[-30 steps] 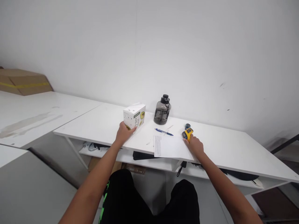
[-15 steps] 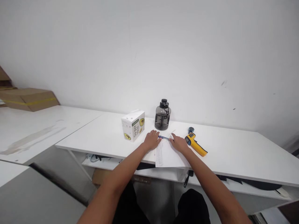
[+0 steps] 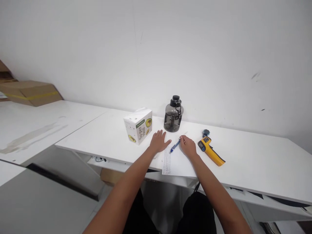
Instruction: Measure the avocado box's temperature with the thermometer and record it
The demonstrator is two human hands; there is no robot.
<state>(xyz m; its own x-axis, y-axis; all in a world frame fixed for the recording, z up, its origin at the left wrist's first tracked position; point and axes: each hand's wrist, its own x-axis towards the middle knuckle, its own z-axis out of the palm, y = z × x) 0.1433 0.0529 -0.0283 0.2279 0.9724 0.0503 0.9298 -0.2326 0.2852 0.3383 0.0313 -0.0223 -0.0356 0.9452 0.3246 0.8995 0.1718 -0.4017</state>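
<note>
My right hand (image 3: 188,145) is closed around one end of a blue pen (image 3: 175,146), whose other end points down and left over the paper. Fingers spread, my left hand (image 3: 159,141) lies flat at the upper left edge of the paper (image 3: 180,164), holding nothing. Writing shows along the left side of that sheet, and part of it is hidden under my right forearm. Left of my left hand stands a white carton (image 3: 138,126) with avocado pictures. A dark see-through water jug (image 3: 173,113) stands upright behind my hands.
A yellow infrared thermometer (image 3: 211,152) lies right of my right hand, with a small teal-and-black object (image 3: 206,133) behind it. A cardboard box (image 3: 31,93) sits on the far left table. The white desk (image 3: 255,159) backs onto a wall; a shelf runs underneath.
The pen was level between both hands; now only my right hand holds it, turned slantwise. My left hand has let go and flattened out. The view has shifted slightly.
</note>
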